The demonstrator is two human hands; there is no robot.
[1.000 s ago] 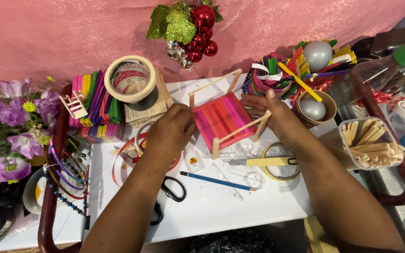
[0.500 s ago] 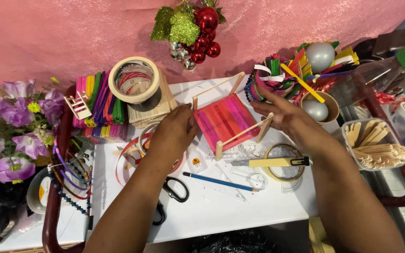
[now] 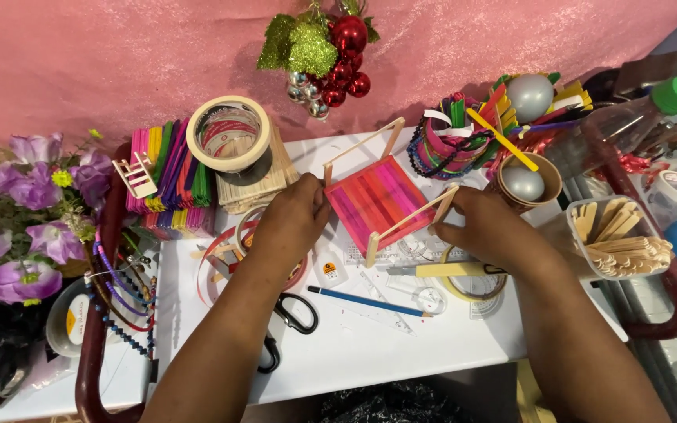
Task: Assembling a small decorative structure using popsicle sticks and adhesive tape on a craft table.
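Observation:
A small bed-like frame of craft sticks, its deck striped pink, red and orange with plain wooden rails and posts, is held tilted above the white table. My left hand grips its left corner. My right hand holds the right end by a wooden post. Below it lie a blue pencil, a small glue bottle and a yellow-handled cutter.
Black scissors lie near my left forearm. A tape roll sits on stacked coloured sticks. A tub of plain sticks, a cup with a silver ball, purple flowers and red baubles ring the table.
The stick frame has been turned and shifted slightly between my hands. My right hand has slid down to its right end post.

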